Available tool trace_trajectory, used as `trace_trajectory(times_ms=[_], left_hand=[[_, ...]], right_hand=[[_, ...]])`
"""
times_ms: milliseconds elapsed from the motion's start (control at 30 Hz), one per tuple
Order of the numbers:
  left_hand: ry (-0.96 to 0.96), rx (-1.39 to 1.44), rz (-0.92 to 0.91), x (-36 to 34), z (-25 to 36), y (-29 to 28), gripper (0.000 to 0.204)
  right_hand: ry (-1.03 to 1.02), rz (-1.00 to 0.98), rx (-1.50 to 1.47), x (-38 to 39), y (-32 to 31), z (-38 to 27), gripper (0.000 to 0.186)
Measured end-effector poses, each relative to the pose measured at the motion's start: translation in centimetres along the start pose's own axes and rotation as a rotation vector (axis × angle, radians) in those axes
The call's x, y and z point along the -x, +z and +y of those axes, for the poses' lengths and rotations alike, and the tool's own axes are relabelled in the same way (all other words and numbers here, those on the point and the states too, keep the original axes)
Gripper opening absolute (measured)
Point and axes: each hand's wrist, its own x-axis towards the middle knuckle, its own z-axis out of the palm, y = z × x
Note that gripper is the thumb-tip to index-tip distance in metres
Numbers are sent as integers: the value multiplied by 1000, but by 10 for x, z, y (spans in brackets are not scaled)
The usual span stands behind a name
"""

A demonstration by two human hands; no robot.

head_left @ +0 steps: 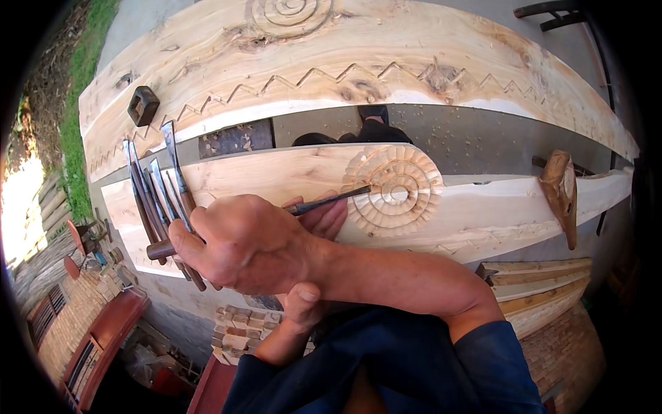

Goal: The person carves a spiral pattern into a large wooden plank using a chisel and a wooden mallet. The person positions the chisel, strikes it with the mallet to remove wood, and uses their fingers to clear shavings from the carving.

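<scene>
My right hand (241, 238) is closed round the handle of a slim carving chisel (329, 199), whose dark handle end sticks out at the left. The chisel's tip touches the left part of a carved spiral (394, 190) with a scalloped outer ring on the near wooden board (483, 214). My left hand (327, 219) reaches beneath my right wrist; its fingers stretch out beside the chisel shank, and its thumb shows on the near side. Its palm is hidden. Left of my right hand, several more chisels (167, 190) lie side by side on the board.
A second long board (227, 62), with a zigzag groove and another spiral, lies beyond. On it sits a dark hollow metal block (143, 105). A wooden mallet (560, 190) rests at the near board's right end. Wood blocks (241, 328) and stacked planks (538, 283) are closer by.
</scene>
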Motion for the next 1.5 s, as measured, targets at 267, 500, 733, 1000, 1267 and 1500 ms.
trace_trajectory(times_ms=[267, 500, 733, 1000, 1267, 1500], left_hand=[[9, -3, -21, -4, 8, 8, 137], [37, -165, 1, -8, 15, 8, 139], [13, -199, -42, -12, 19, 3, 137], [-65, -104, -80, -15, 24, -5, 124], [-120, -78, -78, -16, 30, -6, 118], [-140, -30, -72, -20, 36, -4, 109]], right_hand=[[-26, 120, -7, -5, -8, -2, 21], [67, 177, 25, -13, -9, 2, 26], [139, 163, 69, -15, 2, 8, 29], [166, 165, 139, -17, 6, 12, 26], [155, 137, 191, -18, 5, 13, 30], [160, 152, 201, -16, 7, 16, 30]])
